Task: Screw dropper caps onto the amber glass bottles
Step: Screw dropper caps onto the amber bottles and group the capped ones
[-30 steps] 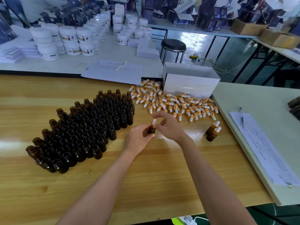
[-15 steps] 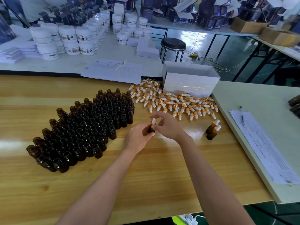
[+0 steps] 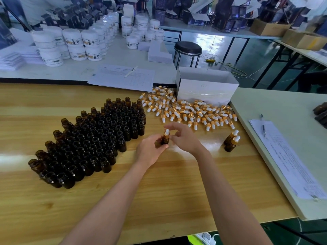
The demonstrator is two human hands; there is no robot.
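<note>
While the left hand (image 3: 150,151) grips the amber bottle (image 3: 166,140) upright over the tabletop (image 3: 168,200), long axis near vertical, the fingers (image 3: 174,125) of the right hand (image 3: 185,138) curl round the dropper cap (image 3: 166,132) seated on its neck, just left of that palm, so twisting likely falls to the right.

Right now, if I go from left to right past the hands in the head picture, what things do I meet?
Crowd of open amber bottles → bottle being capped → two capped bottles → pen lying on a paper sheet.
</note>
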